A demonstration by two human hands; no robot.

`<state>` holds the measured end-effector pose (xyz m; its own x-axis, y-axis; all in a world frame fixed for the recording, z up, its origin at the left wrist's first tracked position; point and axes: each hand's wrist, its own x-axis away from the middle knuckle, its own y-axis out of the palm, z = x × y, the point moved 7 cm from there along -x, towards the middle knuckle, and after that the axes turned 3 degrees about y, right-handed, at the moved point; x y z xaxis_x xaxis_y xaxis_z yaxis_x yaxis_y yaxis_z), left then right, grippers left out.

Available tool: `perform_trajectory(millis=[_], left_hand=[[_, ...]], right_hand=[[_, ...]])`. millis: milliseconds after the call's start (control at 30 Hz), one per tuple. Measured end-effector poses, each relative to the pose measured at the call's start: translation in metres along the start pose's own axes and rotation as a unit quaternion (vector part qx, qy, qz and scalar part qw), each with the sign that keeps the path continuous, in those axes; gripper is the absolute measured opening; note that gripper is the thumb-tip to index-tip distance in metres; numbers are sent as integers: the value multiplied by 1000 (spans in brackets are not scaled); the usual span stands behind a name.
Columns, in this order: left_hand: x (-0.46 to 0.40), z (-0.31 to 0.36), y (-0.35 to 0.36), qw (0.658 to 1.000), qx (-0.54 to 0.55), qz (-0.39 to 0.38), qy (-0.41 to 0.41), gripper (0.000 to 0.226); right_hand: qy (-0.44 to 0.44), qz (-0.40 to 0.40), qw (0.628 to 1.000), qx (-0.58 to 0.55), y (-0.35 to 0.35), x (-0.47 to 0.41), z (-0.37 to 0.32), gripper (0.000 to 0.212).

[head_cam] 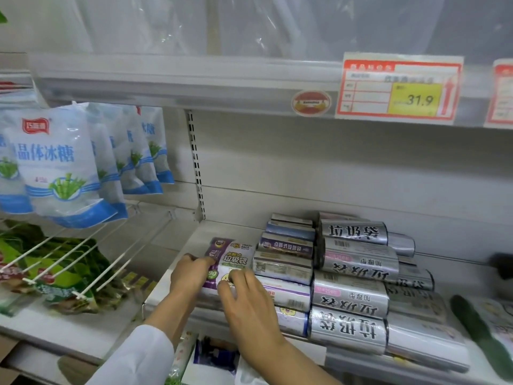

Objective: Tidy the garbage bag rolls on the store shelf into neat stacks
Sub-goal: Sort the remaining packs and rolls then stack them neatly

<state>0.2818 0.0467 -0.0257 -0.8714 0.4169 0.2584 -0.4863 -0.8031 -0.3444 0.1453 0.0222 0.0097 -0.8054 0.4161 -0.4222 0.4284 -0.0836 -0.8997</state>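
A purple-and-white garbage bag roll point(233, 258) lies at the left end of the white shelf point(177, 254). My left hand point(188, 275) grips its left end and my right hand point(245, 298) presses on its front. To its right stands a stack of purple-labelled rolls point(286, 257). Further right, silver garbage bag rolls point(352, 298) are piled in several layers, some facing different ways. Rolls under my hands are partly hidden.
Bags of rock sugar point(58, 168) hang on pegs at the left above green packets point(55, 273). A price tag point(399, 90) sits on the upper shelf rail. A dark green object point(477, 329) lies at the right. Packaged goods point(216, 354) show on the lower shelf.
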Motion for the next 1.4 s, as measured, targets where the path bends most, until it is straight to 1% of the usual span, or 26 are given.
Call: perform_trajectory(millis=[67, 167, 233, 300, 367, 467, 533, 600, 667, 733, 800, 833, 867, 933, 967, 1067, 1133, 1167, 1200, 1267, 1333, 1400], left_hand=[[1, -1, 1, 1000, -2, 5, -5, 26], [6, 3, 5, 1000, -20, 21, -2, 33], [17, 13, 7, 993, -101, 65, 21, 42], [35, 34, 10, 971, -183, 129, 83, 44], [60, 61, 26, 954, -193, 150, 174, 41], [98, 93, 62, 934, -177, 119, 287, 39], [119, 103, 90, 932, -153, 78, 318, 39], [135, 109, 115, 936, -129, 47, 325, 41], [155, 114, 140, 934, -111, 32, 339, 42], [177, 119, 163, 922, -131, 41, 362, 39], [197, 123, 181, 902, -193, 76, 379, 28], [204, 124, 189, 895, -227, 89, 374, 23], [208, 124, 197, 893, -250, 94, 363, 26], [210, 122, 208, 899, -253, 88, 347, 41], [209, 121, 211, 903, -242, 84, 344, 44], [202, 120, 210, 914, -225, 81, 328, 48], [199, 119, 204, 916, -228, 90, 317, 47], [201, 120, 203, 907, -238, 100, 333, 48], [205, 123, 203, 890, -256, 108, 361, 52], [212, 127, 213, 856, -308, 97, 403, 63], [211, 125, 226, 834, -372, 60, 403, 70], [206, 123, 234, 827, -402, 40, 391, 75]], right_hand=[[2, -7, 1000, -9, -3, 3, 0, 59], [7, -2, 1000, -25, -15, 14, 4, 67], [7, 22, 999, -46, -28, 22, 10, 68], [20, 51, 997, -60, -41, 30, 21, 62], [42, 76, 994, -69, -54, 38, 37, 55], [93, 120, 984, -93, -76, 50, 69, 37], [130, 147, 976, -95, -91, 61, 96, 31], [159, 150, 973, -76, -103, 73, 121, 34], [186, 133, 972, -61, -112, 87, 147, 44], [216, 124, 967, -50, -123, 104, 172, 49], [247, 128, 960, -37, -134, 124, 200, 47], [262, 131, 956, -30, -140, 133, 213, 47], [276, 131, 952, -20, -144, 142, 226, 47], [302, 121, 946, 8, -148, 159, 251, 49], [313, 113, 943, 14, -148, 166, 263, 49], [365, 83, 927, 19, -142, 187, 296, 48], [422, 57, 903, 53, -143, 201, 316, 51], [454, 18, 889, 57, -139, 208, 325, 55], [483, -23, 874, 53, -133, 215, 333, 60], [511, -78, 855, 49, -121, 226, 343, 68], [512, -101, 852, 51, -115, 230, 347, 76], [533, -112, 838, 45, -115, 235, 352, 83]])
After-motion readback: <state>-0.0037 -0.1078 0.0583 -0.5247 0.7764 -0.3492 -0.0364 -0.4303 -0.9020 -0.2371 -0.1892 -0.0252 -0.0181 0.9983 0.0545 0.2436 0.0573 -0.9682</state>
